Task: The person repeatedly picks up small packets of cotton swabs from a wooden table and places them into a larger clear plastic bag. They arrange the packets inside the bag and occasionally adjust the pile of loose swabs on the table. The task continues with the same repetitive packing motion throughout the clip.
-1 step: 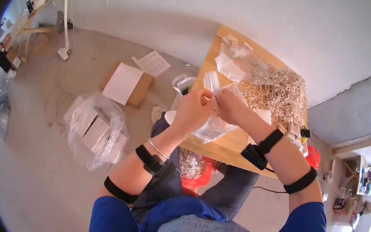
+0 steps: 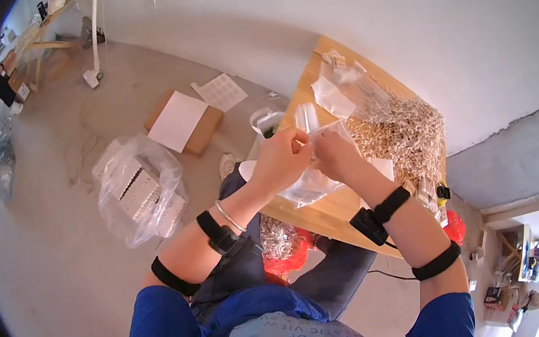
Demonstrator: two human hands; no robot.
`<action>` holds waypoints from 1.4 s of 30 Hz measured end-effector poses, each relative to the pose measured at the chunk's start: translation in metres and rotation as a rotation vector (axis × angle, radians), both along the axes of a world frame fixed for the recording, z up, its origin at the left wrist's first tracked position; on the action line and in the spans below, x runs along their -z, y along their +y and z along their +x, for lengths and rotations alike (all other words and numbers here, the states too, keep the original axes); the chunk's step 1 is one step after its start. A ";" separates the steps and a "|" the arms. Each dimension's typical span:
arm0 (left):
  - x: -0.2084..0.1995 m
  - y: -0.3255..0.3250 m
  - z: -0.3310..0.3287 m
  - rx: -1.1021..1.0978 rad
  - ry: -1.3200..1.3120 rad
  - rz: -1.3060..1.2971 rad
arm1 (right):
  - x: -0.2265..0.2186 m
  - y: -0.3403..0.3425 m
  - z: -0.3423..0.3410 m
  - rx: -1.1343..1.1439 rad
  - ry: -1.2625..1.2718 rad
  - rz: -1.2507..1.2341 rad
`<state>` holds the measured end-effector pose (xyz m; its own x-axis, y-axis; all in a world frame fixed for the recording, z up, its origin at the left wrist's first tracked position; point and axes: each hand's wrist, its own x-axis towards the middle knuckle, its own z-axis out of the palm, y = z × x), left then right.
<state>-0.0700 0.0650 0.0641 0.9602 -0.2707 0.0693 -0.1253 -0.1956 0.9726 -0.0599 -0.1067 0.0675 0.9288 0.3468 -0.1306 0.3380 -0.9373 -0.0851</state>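
Pinching a clear bag [image 2: 318, 176] between left hand [image 2: 280, 160] and right hand [image 2: 335, 154]

Workshop: parts heap [image 2: 403, 131], concrete floor [image 2: 61, 269].

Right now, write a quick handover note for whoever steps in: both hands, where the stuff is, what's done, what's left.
Left hand and right hand: both pinch the top of a small clear plastic bag, held above the wooden table.
Things: heap of small pale metal pieces on the table, right of the hands; more clear plastic bags at its far end; a red bag of similar pieces by the knees; large clear bag of white boxes on the floor.
Done: the red bag already holds pieces.
Left: the heap on the table is still large.
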 end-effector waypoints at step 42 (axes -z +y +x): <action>-0.023 -0.052 0.004 0.633 -0.667 1.089 | -0.032 -0.044 -0.027 0.579 -0.020 0.878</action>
